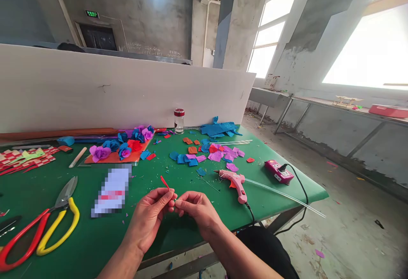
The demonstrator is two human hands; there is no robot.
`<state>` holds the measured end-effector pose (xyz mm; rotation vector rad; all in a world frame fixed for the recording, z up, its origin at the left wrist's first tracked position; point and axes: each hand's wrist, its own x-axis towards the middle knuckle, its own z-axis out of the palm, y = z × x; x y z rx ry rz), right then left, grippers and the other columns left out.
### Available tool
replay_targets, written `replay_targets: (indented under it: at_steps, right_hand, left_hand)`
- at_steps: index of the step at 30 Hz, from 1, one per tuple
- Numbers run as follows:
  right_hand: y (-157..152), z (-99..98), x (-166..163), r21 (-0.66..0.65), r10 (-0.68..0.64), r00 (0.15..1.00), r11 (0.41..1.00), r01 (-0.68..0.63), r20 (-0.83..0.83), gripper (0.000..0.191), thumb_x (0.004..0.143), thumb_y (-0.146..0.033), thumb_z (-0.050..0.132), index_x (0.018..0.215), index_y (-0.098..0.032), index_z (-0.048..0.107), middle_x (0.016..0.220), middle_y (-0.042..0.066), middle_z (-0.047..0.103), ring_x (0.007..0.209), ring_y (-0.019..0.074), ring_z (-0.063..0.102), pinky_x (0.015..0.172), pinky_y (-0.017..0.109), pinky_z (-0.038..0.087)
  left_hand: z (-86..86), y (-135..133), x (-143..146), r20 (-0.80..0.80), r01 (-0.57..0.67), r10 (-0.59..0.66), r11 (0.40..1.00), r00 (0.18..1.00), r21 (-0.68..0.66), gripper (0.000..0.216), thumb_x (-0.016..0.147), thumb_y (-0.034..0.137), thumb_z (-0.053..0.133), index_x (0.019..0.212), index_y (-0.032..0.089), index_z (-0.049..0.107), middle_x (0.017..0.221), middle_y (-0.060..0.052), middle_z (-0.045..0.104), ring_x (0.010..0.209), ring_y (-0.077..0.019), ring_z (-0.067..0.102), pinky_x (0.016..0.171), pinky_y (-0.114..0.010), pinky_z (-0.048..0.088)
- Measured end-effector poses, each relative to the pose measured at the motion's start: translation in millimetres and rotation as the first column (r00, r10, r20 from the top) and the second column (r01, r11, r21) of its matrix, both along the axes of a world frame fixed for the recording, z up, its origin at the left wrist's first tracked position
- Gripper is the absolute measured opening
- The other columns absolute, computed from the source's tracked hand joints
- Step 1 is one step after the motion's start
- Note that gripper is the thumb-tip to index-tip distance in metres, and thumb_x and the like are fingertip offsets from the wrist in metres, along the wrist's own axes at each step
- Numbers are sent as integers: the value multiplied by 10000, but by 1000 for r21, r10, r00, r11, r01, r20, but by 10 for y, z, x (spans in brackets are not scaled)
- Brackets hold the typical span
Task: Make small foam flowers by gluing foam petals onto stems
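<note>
My left hand (149, 217) and my right hand (198, 209) meet fingertip to fingertip above the green table (79, 236), near its front edge. A thin red paper strip (165, 182) sticks up from between my left thumb and fingers, which pinch it. The fingers of my right hand are closed next to the same spot, apparently on the lower end of the piece. A pink glue gun (235, 182) lies just right of my right hand.
Large shears (47, 221) with red and yellow handles lie at the left. Paper flowers (124, 143) on an orange sheet, scattered blue, pink and red paper pieces (210, 153), a small jar (179, 120), a pink power strip (279, 172) and a white partition board (111, 88) stand behind.
</note>
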<state>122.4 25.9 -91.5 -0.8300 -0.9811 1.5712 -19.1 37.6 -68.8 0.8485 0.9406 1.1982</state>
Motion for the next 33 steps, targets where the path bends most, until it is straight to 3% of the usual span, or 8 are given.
replay_targets:
  at_steps: [3, 6, 11, 16, 20, 25, 28, 33]
  right_hand:
    - [0, -12, 14, 30, 59, 995, 998, -62, 83, 314, 639, -457, 786, 700, -160, 705, 674, 19, 663, 566, 100, 509, 625, 247, 396]
    - [112, 114, 221, 98, 93, 958, 987, -124, 269, 407, 652, -510, 761, 876, -172, 718, 719, 17, 669, 591, 111, 533, 611, 252, 408]
    - [722, 642, 1011, 374, -286, 726, 927, 42, 626, 264, 708, -434, 707, 746, -173, 695, 672, 7, 650, 594, 118, 528, 577, 248, 401]
    - [1424, 1015, 1698, 348, -402, 544, 915, 205, 736, 196, 667, -323, 729, 627, -146, 656, 565, 19, 624, 513, 111, 510, 536, 253, 410]
    - [1829, 992, 1804, 368, -418, 470, 908, 199, 777, 159, 614, -260, 767, 577, -145, 663, 519, 17, 620, 484, 113, 506, 528, 263, 410]
    - [2303, 829, 1543, 375, -384, 373, 922, 100, 844, 227, 709, -292, 710, 553, -133, 670, 557, 53, 657, 493, 118, 548, 533, 249, 418]
    - [2491, 753, 1437, 383, -380, 255, 923, 37, 889, 290, 754, -327, 672, 535, -137, 660, 553, 41, 652, 506, 110, 555, 544, 231, 408]
    - [2547, 688, 1547, 359, -358, 22, 933, -28, 933, 189, 730, -328, 705, 674, -148, 710, 632, 26, 687, 572, 124, 592, 539, 212, 409]
  left_hand:
    - [24, -44, -35, -29, -45, 46, 998, 999, 37, 257, 580, 331, 846, 708, 146, 721, 711, -32, 669, 575, -94, 527, 584, -221, 488]
    - [49, -57, -93, -66, -102, 106, 992, 992, 68, 280, 559, 348, 850, 722, 160, 722, 719, -25, 669, 593, -104, 537, 583, -221, 485]
    - [188, 63, -73, -231, -45, 81, 987, 970, 155, 287, 566, 370, 840, 742, 170, 733, 697, -25, 670, 601, -121, 548, 596, -234, 470]
    - [249, 191, 30, -290, -10, 81, 971, 954, 238, 262, 604, 399, 810, 705, 174, 722, 702, -26, 656, 588, -114, 509, 606, -239, 448]
    - [128, 167, -25, -322, -4, 65, 982, 945, 188, 262, 638, 429, 779, 693, 184, 703, 687, -25, 639, 611, -125, 506, 568, -223, 430]
    - [39, 165, -68, -365, 16, 34, 991, 930, 133, 303, 627, 474, 769, 688, 185, 698, 638, -19, 602, 589, -128, 487, 553, -227, 426]
    - [15, 207, -53, -387, 13, 33, 993, 921, 115, 326, 625, 497, 763, 697, 186, 698, 624, -14, 583, 586, -130, 476, 552, -229, 427]
    - [4, 229, -36, -411, 32, 10, 995, 912, 95, 310, 659, 490, 743, 735, 193, 698, 657, -9, 588, 602, -129, 479, 576, -230, 435]
